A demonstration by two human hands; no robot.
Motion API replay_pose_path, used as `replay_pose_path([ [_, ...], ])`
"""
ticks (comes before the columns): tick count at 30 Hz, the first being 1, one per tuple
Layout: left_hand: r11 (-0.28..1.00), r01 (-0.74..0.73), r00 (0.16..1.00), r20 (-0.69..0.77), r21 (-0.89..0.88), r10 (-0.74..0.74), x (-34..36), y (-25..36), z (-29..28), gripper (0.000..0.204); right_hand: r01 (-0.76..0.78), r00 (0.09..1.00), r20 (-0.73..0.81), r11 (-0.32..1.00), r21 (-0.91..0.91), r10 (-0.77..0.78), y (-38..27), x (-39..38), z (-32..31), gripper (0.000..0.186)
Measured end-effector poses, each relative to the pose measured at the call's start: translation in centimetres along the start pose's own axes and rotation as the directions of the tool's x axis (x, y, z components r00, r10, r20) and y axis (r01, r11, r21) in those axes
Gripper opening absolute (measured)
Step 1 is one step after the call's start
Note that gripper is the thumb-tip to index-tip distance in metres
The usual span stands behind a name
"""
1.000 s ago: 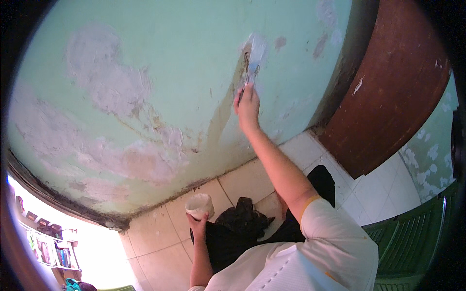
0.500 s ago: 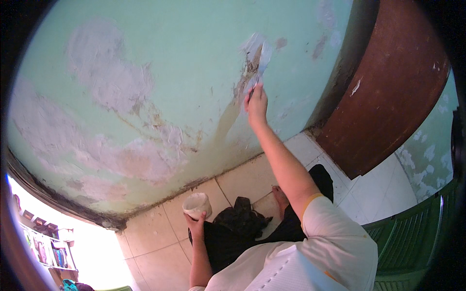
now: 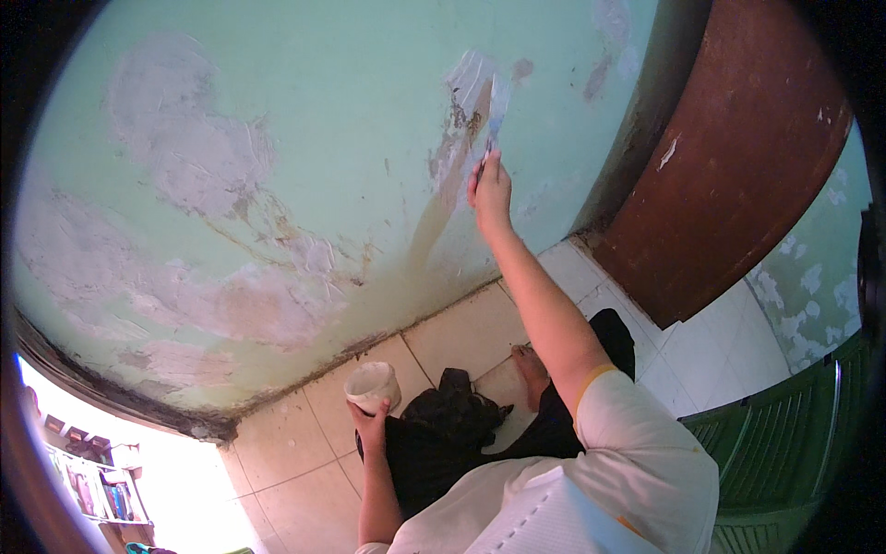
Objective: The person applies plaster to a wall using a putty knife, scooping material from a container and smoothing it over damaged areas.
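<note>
My right hand (image 3: 492,192) is raised to the wall, closed around the handle of a putty knife (image 3: 497,111). The knife's pale, broad blade lies against the wall beside a strip of white filler (image 3: 469,72) and a brown damaged streak. Low on the left, my left hand (image 3: 370,423) grips a whitish tub (image 3: 372,386) by its side. The tub's opening faces up; its inside looks white, and how full it is I cannot tell. Pale filler patches (image 3: 185,120) cover much of the mint-green wall (image 3: 351,83) to the left.
A brown wooden panel (image 3: 729,157) stands at the right. Green slatted furniture (image 3: 784,443) is at the lower right. On the tiled floor (image 3: 286,443), a black crumpled bag or cloth (image 3: 454,411) lies by my foot (image 3: 531,374). A bright doorway opens at lower left onto shelves (image 3: 101,489).
My right hand and the putty knife have shifted slightly along the wall, and the white strip near the blade looks wider. The left hand still holds the tub. The view has turned a little.
</note>
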State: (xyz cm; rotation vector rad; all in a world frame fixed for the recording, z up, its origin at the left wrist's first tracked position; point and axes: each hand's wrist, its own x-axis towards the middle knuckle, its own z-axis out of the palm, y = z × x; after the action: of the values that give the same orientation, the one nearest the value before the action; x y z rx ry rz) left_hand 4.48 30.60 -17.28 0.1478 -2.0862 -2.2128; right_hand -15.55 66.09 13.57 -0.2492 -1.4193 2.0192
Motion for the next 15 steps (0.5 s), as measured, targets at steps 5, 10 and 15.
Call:
replay_pose_path([
  [5,0.994,0.036,0.999,0.005,-0.105,-0.036,0.3,0.1,1.4,0.085,-0.086,0.995,0.048,0.993,-0.08,0.09,4.8,0.5,-1.0,0.049],
  [10,0.998,-0.057,0.998,-0.024,-0.015,0.057,0.9,-1.9,0.0,0.085,-0.12,0.993,0.004,0.992,-0.044,0.12,7.9,-5.4,-1.4,0.049],
  [15,0.998,-0.056,0.998,-0.034,0.028,0.057,0.5,-1.4,0.3,0.085,-0.092,0.996,0.008,0.993,0.075,0.092,2.7,-0.6,-0.8,0.048],
])
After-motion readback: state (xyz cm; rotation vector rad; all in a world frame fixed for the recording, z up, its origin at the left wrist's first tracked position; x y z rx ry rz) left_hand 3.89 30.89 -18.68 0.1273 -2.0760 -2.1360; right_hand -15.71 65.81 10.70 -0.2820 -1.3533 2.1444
